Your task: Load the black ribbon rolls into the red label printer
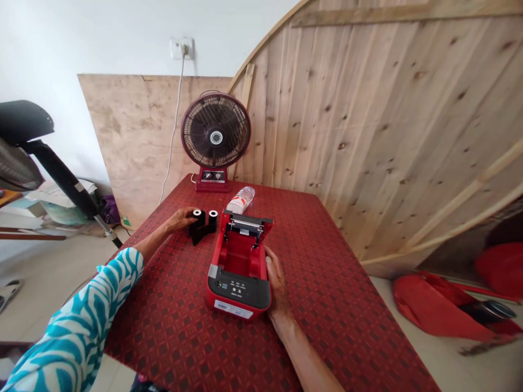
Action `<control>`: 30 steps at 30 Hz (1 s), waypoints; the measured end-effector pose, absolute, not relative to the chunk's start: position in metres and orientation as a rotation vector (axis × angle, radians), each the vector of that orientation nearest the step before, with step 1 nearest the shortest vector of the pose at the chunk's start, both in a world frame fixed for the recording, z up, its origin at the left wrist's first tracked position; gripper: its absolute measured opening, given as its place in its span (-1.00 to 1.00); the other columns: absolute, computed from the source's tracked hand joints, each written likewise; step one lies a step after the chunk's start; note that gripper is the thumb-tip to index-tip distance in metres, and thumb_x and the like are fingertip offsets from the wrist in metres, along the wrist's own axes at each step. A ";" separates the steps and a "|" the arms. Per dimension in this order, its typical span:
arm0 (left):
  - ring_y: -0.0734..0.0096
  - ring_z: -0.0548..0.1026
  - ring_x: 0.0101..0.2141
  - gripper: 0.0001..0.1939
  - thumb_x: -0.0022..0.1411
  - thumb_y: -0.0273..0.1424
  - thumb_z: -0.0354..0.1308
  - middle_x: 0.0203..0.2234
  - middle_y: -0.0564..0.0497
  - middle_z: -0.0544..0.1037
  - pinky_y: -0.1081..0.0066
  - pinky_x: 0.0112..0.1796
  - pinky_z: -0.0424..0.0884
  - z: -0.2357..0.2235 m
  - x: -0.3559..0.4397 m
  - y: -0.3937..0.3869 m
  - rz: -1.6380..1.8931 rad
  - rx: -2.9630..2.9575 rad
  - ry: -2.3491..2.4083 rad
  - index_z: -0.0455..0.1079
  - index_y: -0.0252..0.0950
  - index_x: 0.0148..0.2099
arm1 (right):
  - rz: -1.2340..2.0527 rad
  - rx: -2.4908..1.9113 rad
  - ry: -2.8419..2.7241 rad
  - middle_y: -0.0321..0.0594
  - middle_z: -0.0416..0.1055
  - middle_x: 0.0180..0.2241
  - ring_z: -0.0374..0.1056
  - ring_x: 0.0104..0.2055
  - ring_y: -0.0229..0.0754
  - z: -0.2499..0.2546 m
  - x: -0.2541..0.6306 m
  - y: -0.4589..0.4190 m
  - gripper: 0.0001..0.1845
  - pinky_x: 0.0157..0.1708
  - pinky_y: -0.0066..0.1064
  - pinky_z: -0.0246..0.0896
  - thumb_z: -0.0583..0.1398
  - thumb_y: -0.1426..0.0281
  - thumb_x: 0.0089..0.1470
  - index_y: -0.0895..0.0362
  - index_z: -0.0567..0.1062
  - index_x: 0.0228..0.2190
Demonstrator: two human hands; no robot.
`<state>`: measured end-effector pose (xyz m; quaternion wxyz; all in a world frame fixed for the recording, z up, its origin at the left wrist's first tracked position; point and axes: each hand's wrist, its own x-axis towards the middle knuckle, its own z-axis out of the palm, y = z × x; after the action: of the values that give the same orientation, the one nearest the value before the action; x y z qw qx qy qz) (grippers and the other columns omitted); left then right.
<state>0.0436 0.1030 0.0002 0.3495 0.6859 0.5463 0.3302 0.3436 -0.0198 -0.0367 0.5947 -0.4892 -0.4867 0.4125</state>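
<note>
A red label printer [239,267] with its lid open stands on the red patterned table [327,283]. My right hand [277,279] lies flat against the printer's right side, fingers stretched along the casing. My left hand [180,219] reaches forward to a black ribbon with two spools [204,223] lying left of the printer's lid, and its fingers are closed around the left spool. The sleeve on my left arm is turquoise and white.
A plastic water bottle [241,199] lies behind the printer. A maroon table fan [215,139] stands at the table's far edge, its cord running up to a wall socket [182,49]. Wooden boards lean on the right. A chair [36,152] stands left. Red bags [441,310] lie on the floor.
</note>
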 end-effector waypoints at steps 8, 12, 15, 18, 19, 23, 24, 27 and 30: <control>0.22 0.52 -0.27 -0.36 0.01 -0.04 0.15 -0.20 -0.13 0.58 0.33 -0.24 0.44 0.037 0.032 0.064 0.915 1.663 1.366 0.36 -0.38 0.03 | 0.976 -1.109 -1.110 -0.13 0.41 0.07 0.27 0.14 -0.04 -0.034 0.341 -0.019 -0.47 0.14 -0.13 0.10 0.06 0.03 0.08 0.05 0.44 -0.04; 0.22 0.51 -0.37 -0.26 -0.04 0.02 0.21 -0.30 -0.13 0.58 0.34 -0.36 0.42 0.072 0.037 0.028 0.891 1.548 1.292 0.37 -0.36 0.10 | 0.968 -1.077 -1.097 -0.17 0.43 0.05 0.28 0.13 -0.05 -0.033 0.338 -0.018 -0.53 0.15 -0.13 0.09 0.06 0.06 0.09 0.03 0.46 -0.05; 0.21 0.51 -0.32 -0.28 0.00 0.02 0.18 -0.22 -0.11 0.58 0.36 -0.36 0.41 0.098 0.061 0.004 0.707 1.695 1.251 0.38 -0.30 0.12 | 0.959 -1.035 -1.101 -0.20 0.43 0.04 0.28 0.12 -0.07 -0.034 0.337 -0.017 -0.55 0.15 -0.13 0.09 0.07 0.08 0.10 0.01 0.46 -0.05; 0.24 0.50 -0.25 -0.39 0.05 -0.08 0.20 -0.20 -0.05 0.58 0.37 -0.25 0.39 0.113 0.099 -0.011 0.488 1.977 1.145 0.41 -0.28 0.11 | 0.956 -1.034 -1.093 -0.20 0.43 0.04 0.28 0.12 -0.08 -0.034 0.336 -0.016 -0.56 0.16 -0.14 0.09 0.07 0.10 0.10 0.01 0.45 -0.05; 0.26 0.50 -0.24 -0.43 0.07 -0.12 0.20 -0.20 -0.02 0.59 0.38 -0.22 0.39 0.115 0.112 -0.013 0.421 2.068 1.130 0.41 -0.25 0.10 | 0.956 -1.037 -1.089 -0.20 0.43 0.04 0.28 0.11 -0.08 -0.033 0.335 -0.016 -0.57 0.16 -0.15 0.08 0.07 0.11 0.10 0.01 0.46 -0.06; 0.33 0.52 -0.23 -0.59 0.15 -0.22 0.18 -0.19 0.04 0.60 0.44 -0.19 0.36 0.112 0.152 -0.007 0.197 2.319 1.112 0.45 -0.22 0.03 | 0.972 -1.018 -1.081 -0.22 0.42 0.03 0.28 0.11 -0.09 -0.029 0.334 -0.018 -0.60 0.16 -0.16 0.08 0.07 0.14 0.12 0.00 0.46 -0.06; 0.32 0.52 -0.21 -0.61 0.16 -0.24 0.18 -0.17 0.03 0.60 0.44 -0.19 0.36 0.110 0.158 -0.003 0.124 2.372 1.130 0.45 -0.21 0.03 | 0.979 -1.016 -1.082 -0.22 0.42 0.02 0.27 0.11 -0.09 -0.029 0.334 -0.018 -0.60 0.17 -0.15 0.08 0.07 0.15 0.12 0.00 0.46 -0.06; 0.23 0.53 -0.13 -0.63 0.18 -0.27 0.17 -0.11 -0.02 0.58 0.39 -0.16 0.35 0.105 0.172 0.007 -0.122 2.548 1.227 0.44 -0.19 0.04 | 0.985 -1.012 -1.079 -0.22 0.43 0.01 0.28 0.11 -0.09 -0.028 0.334 -0.018 -0.60 0.17 -0.15 0.08 0.07 0.14 0.12 -0.01 0.46 -0.06; 0.13 0.53 -0.11 -0.68 0.19 -0.25 0.16 -0.15 -0.07 0.60 0.35 -0.18 0.36 0.102 0.185 0.012 -0.349 2.675 1.290 0.48 -0.19 -0.02 | 0.983 -0.999 -1.065 -0.23 0.44 0.00 0.29 0.09 -0.09 -0.029 0.334 -0.017 -0.59 0.15 -0.17 0.11 0.07 0.13 0.10 0.00 0.47 -0.07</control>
<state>0.1852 0.0124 0.1020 0.0756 0.8920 0.4302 -0.1165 0.3340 -0.0168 -0.0286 0.6368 -0.4376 -0.4665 0.4304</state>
